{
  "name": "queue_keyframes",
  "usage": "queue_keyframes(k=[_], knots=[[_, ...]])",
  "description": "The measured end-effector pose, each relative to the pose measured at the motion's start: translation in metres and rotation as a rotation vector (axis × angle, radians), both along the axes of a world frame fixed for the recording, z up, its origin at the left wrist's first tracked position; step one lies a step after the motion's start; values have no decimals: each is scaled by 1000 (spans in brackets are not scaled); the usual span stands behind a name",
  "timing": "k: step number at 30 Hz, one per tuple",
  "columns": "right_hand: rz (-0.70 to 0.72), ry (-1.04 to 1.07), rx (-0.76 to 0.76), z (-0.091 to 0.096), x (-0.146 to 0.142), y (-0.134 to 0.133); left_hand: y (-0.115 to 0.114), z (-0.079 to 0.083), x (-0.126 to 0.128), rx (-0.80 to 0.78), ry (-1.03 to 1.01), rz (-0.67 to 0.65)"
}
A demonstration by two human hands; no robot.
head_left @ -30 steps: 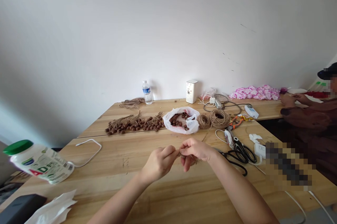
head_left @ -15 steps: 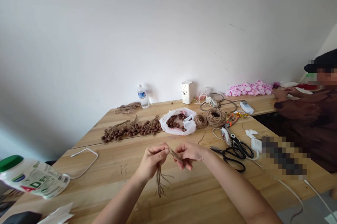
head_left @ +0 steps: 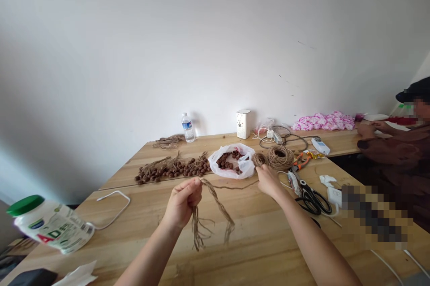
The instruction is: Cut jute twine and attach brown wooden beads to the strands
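My left hand is closed on a bundle of brown twine strands. One end of the bundle droops to the right, and frayed ends hang below the fist. A single strand runs from there across to my right hand, whose fingers are pinched on the twine just in front of the smaller twine roll. Beside it lies a larger twine roll. To the left of the rolls, a white plastic bag holds brown round beads.
Bunches of beads on twine lie left of the bag. Black-handled scissors and orange-handled pliers are right of my right arm. A water bottle and white box stand behind; a green-capped jar is at left. A person sits at right.
My right hand has left the bundle and moved right and away from me, toward the twine rolls. The bundle's right end now hangs loose. My left hand keeps its hold.
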State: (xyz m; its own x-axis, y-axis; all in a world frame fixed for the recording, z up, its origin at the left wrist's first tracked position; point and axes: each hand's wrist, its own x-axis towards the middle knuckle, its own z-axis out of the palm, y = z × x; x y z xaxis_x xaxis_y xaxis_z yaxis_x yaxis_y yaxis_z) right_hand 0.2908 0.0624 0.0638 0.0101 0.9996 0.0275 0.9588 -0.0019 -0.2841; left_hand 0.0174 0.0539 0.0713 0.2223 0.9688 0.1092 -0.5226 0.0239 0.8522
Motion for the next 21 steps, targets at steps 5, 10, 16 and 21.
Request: queue_keyframes(k=[5,10,16,21], knots=[[374,351,388,15,-43,-41,-3,-6,7,55,219,127],[654,560,314,3,-101,-73,-16,-8,19,210,461,176],[421,468,608,-27,-110,-64,-24,-10,24,371,563,225],[384,364,821,-29,-108,-62,-25,-14,28,320,523,200]])
